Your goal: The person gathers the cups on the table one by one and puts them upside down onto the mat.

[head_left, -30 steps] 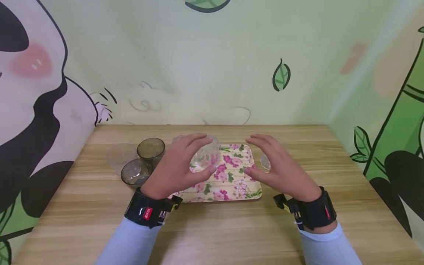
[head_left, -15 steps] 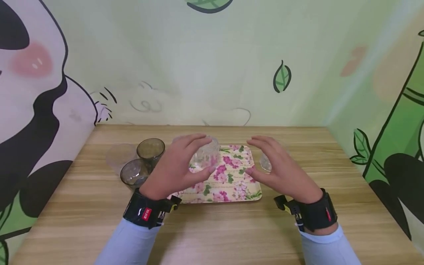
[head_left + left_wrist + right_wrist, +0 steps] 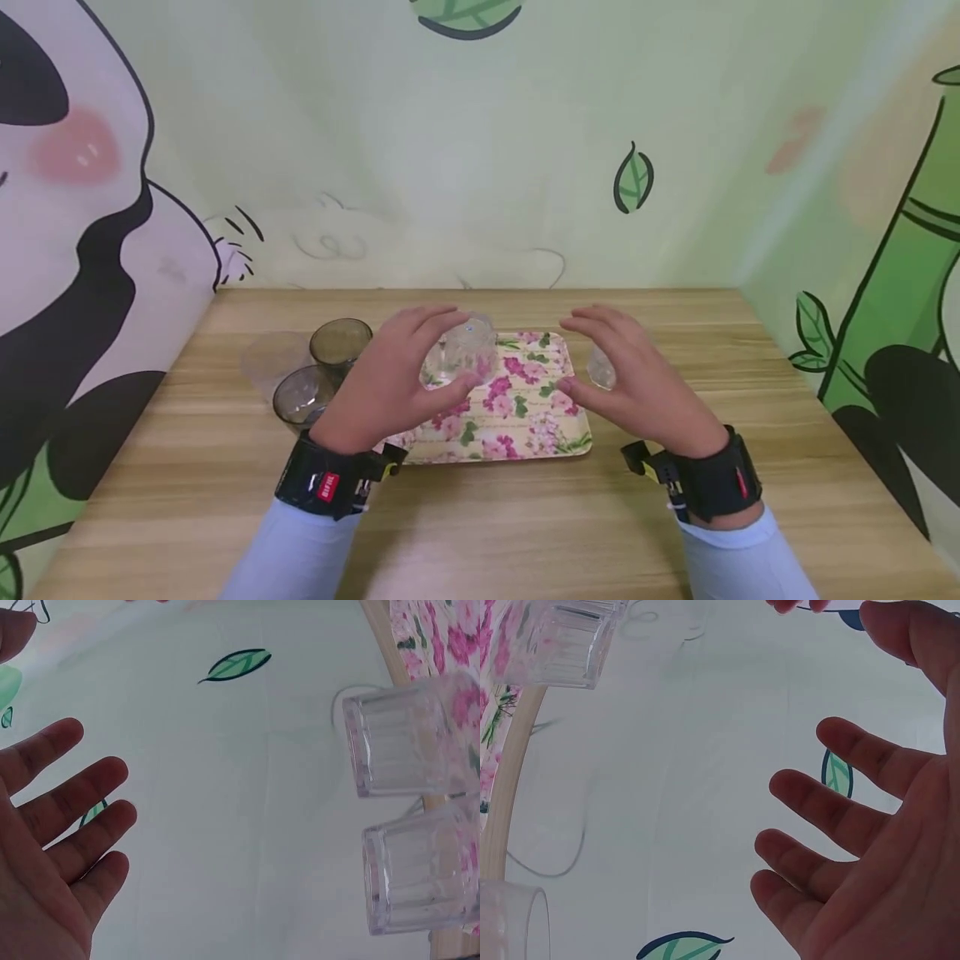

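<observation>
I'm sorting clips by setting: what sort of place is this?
Probably a small booth for recording handwork: cartoon-printed walls enclose the back and sides of a wood-grain table, and black wrist straps carry small devices.

A light blue left sleeve (image 3: pixel 298 546) is meeting a black left band (image 3: pixel 300 475), which is carrying a red label (image 3: pixel 327 487) with white lettering. A matching right sleeve (image 3: pixel 744 562) is stopping short of a black right band (image 3: pixel 712 482) with a red strip (image 3: pixel 741 482). 2 small black blocks (image 3: pixel 636 457) are jutting inward, yellow patches (image 3: pixel 651 476) showing.
</observation>
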`<state>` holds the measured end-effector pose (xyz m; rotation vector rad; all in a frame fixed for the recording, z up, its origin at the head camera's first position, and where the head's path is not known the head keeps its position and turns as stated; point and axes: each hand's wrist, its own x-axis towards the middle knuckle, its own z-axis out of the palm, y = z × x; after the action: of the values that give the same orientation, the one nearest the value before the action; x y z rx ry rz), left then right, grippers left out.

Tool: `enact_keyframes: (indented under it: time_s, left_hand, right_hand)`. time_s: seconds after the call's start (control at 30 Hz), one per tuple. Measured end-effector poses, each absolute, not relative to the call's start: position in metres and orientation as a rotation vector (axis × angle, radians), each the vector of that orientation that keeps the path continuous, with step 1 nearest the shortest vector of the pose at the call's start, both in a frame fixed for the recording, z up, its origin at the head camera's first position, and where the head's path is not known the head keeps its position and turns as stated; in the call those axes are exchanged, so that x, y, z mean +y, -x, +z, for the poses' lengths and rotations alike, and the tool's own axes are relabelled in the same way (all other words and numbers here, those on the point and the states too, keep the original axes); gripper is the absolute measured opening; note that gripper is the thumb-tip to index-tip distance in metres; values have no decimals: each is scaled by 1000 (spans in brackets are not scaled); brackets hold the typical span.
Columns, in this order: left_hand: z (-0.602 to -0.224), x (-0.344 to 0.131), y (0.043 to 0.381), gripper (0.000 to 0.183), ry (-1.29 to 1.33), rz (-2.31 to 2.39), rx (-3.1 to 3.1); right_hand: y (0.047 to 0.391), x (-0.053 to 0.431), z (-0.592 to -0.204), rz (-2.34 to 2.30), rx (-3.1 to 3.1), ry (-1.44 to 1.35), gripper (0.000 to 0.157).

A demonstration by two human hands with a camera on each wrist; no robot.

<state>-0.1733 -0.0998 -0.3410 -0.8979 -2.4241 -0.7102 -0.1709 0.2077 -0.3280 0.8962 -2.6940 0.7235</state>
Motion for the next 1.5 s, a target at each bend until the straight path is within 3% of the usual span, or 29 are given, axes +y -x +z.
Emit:
enact_keyframes:
  time_s: [0.77, 1.07, 1.5]
  left_hand:
    - [-343, -112, 178, 67, 828, -731, -2512]
    - [-347, -114, 179, 65, 819, -759, -2513]
    - [-345, -103, 182, 66, 895, -730, -2469]
  right_hand:
    - [171, 215, -338, 825, -2782, -862, 58]
    - [173, 217, -331, 902, -2599, -949, 47]
    - [182, 221, -329, 798, -2720, -836, 52]
